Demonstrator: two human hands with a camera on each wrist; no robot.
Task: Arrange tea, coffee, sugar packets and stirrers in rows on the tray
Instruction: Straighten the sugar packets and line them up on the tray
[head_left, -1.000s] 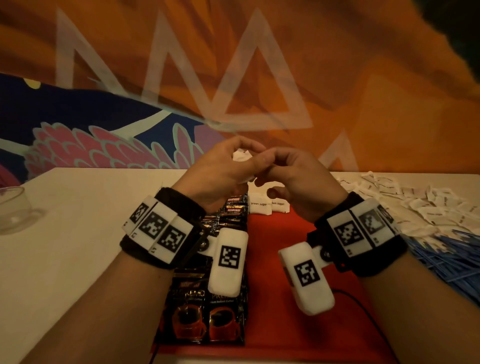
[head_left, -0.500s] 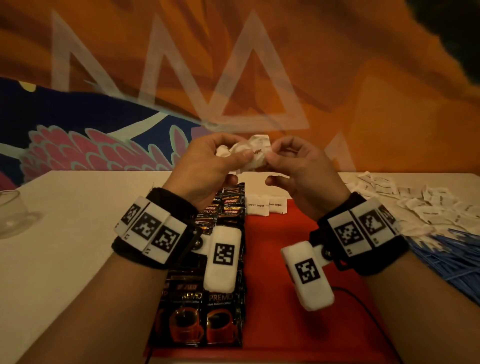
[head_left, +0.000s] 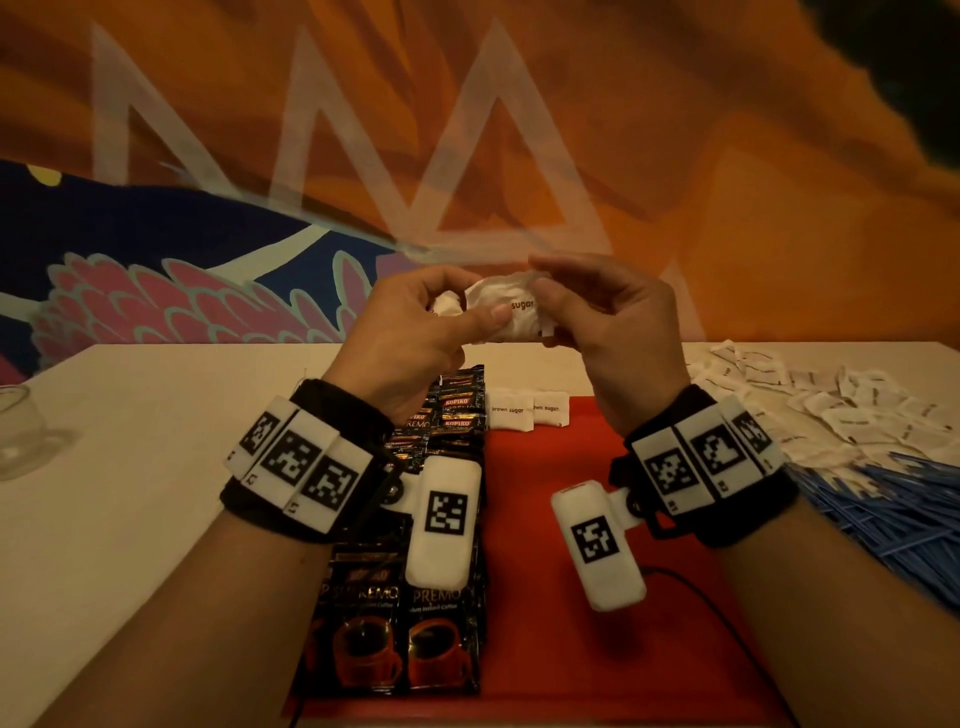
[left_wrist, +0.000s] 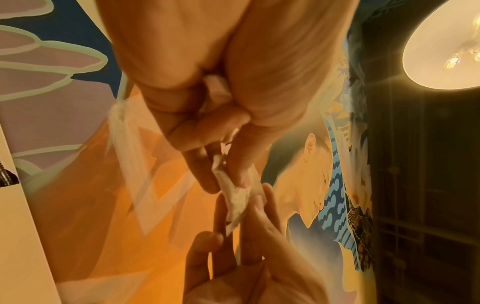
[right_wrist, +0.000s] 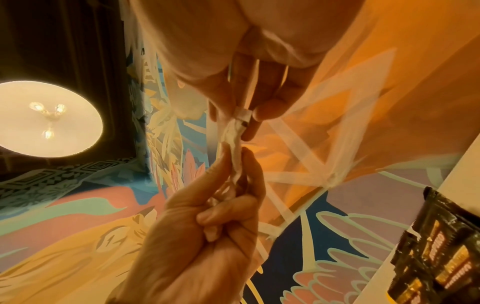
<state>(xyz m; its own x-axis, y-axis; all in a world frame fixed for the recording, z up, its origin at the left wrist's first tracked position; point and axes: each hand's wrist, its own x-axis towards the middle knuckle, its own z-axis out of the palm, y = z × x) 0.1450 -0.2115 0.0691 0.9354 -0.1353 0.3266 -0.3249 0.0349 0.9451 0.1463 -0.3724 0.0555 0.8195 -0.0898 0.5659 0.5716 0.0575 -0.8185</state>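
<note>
Left hand (head_left: 410, 332): raised above the far end of the tray, thumb and fingers (left_wrist: 200, 164) pinching the left end of a white sugar packet (head_left: 511, 312). More crumpled white paper (head_left: 447, 304) is bunched inside the same hand.

Right hand (head_left: 613, 317): level with the left, thumb and fingers (right_wrist: 262, 111) pinching the right end of the same packet. The packet spans the gap between both hands, clear of the tray; the word "sugar" shows on its face.

Red tray (head_left: 571, 519): lies on the pale worktop (head_left: 130, 493), directly below the wrists.

Coffee sachets (head_left: 415, 623): dark, laid in overlapping rows along the left side of the tray, from the near edge to the far edge.

Placed sugar packets (head_left: 527, 413): 2, white, marked "brown sugar", side by side at the far edge of the tray, just right of the coffee sachets.

Loose sugar packets (head_left: 831, 405): a scattered white heap on the worktop, right of the tray.

Blue stirrers (head_left: 893, 509): a pile on the worktop at right, near side of the loose packets.

Glass (head_left: 21, 431): clear, at the left edge of the worktop, well apart from the tray.
</note>
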